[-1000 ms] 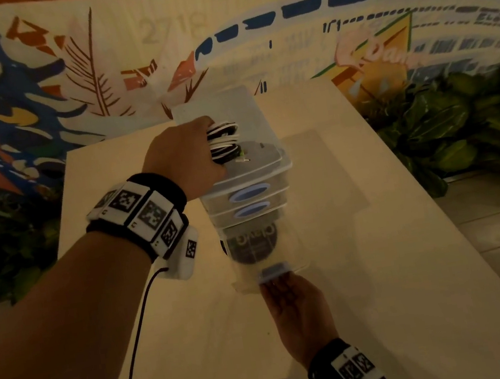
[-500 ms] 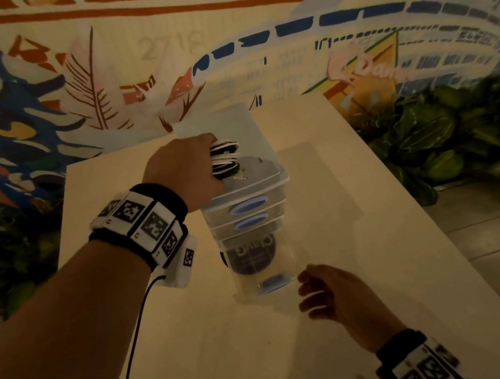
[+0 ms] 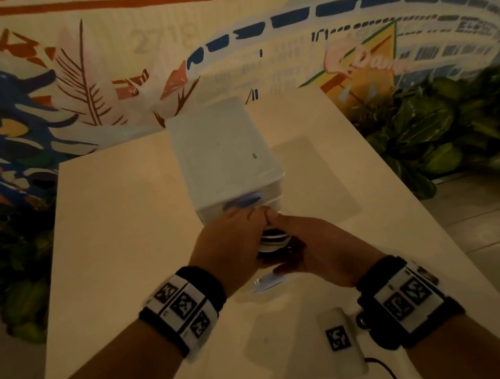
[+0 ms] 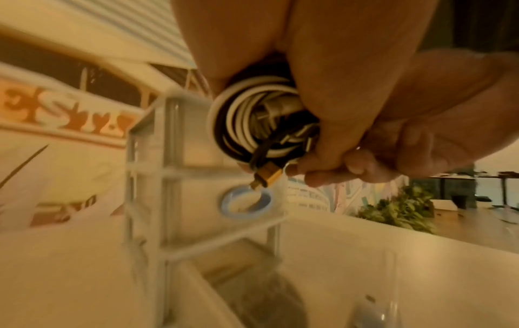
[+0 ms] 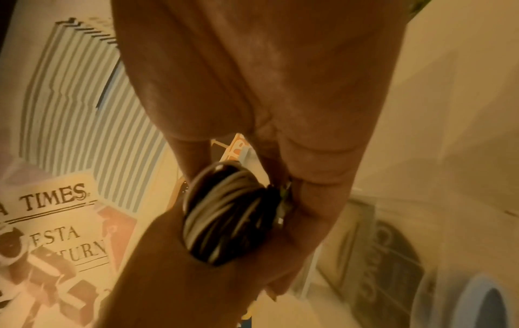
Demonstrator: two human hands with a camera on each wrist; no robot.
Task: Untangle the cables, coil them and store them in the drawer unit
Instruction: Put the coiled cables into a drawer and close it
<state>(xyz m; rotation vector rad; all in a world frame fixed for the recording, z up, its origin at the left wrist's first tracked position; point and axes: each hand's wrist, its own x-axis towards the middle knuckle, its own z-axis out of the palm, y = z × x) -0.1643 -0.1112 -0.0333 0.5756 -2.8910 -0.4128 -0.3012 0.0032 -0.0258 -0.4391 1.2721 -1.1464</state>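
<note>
The coil of black and white cables (image 3: 274,240) is held between both hands, just in front of the white drawer unit (image 3: 223,151) and over its pulled-out bottom drawer (image 3: 267,282). My left hand (image 3: 234,242) grips the coil (image 4: 252,124) from the left; a gold-tipped plug (image 4: 266,179) hangs from it. From the right, my right hand (image 3: 314,249) wraps its fingers round the coil (image 5: 227,213). The open drawer (image 5: 351,244) lies below and holds a dark round thing (image 5: 399,266).
The unit stands mid-table on a pale tabletop (image 3: 126,240), its upper drawers closed, each with a blue ring handle (image 4: 245,203). Green plants (image 3: 448,133) flank the table on both sides. A painted mural wall (image 3: 94,66) rises behind.
My left hand carried the coil down from the top of the unit to above the open bottom drawer. My right hand left the table and took hold of the coil too.
</note>
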